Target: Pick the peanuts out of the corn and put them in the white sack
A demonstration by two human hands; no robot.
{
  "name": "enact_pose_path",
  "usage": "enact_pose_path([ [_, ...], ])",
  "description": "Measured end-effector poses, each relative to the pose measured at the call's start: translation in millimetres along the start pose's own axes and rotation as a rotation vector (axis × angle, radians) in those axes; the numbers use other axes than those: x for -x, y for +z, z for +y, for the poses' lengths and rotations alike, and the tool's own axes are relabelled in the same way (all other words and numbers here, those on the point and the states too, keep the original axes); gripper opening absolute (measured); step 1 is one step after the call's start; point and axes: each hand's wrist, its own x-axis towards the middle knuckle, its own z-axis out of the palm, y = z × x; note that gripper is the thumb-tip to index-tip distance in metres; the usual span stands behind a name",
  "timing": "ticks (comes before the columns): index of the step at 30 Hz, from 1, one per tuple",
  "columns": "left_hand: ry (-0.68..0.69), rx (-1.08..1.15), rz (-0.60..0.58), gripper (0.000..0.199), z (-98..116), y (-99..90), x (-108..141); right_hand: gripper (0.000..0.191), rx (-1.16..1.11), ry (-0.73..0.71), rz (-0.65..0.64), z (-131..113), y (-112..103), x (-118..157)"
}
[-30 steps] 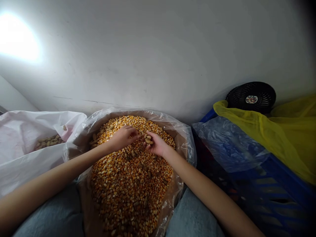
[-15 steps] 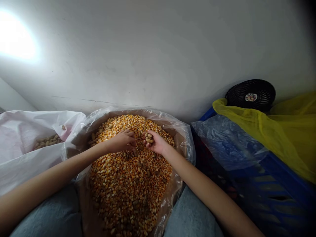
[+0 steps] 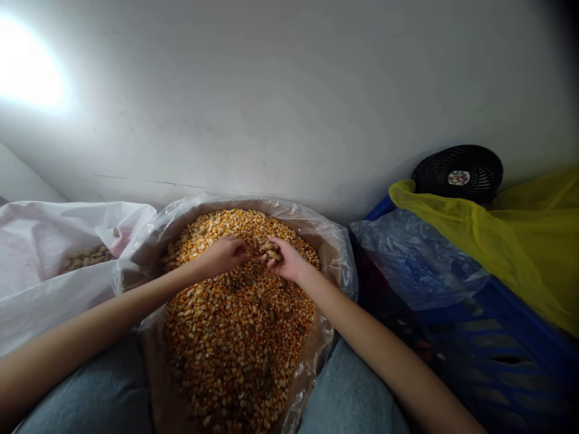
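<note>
R hand [image 3: 287, 260] has curled tighter than before, grip closed on approx 3 in-shell peanuts [image 3: 271, 250], just above the corn kernels [image 3: 235, 337] in 1 plastic-lined sack [image 3: 296, 209]. L hand [image 3: 221, 256] rests on kernels, grip half-curled, contents unclear. 2 hands, 2 bags: white bag [image 3: 45, 241] beside sack holds more peanuts [image 3: 85, 258].

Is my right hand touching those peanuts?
Touching: the head view shows the right hand curled around the peanuts, pressed against their shells.
</note>
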Motion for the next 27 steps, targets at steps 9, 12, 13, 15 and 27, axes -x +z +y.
enact_pose_path([
  [9,0.272,-0.248,-0.099,0.019,6,15.3,3,0.018,-0.062,-0.08,0.005,-3,-1,3],
  [12,0.14,-0.056,0.09,0.025,11,-3.0,-1,0.018,-0.051,-0.077,0.028,-2,-1,1],
  [13,0.107,0.015,0.158,0.026,15,-8.9,-2,0.018,-0.051,-0.076,0.019,-1,0,0],
  [15,0.086,0.117,0.251,0.026,23,-16.7,-3,0.018,-0.054,-0.067,-0.037,2,1,-2],
  [27,-0.017,0.158,0.272,0.025,6,-16.7,-3,0.027,-0.084,0.003,-0.166,4,5,0],
])
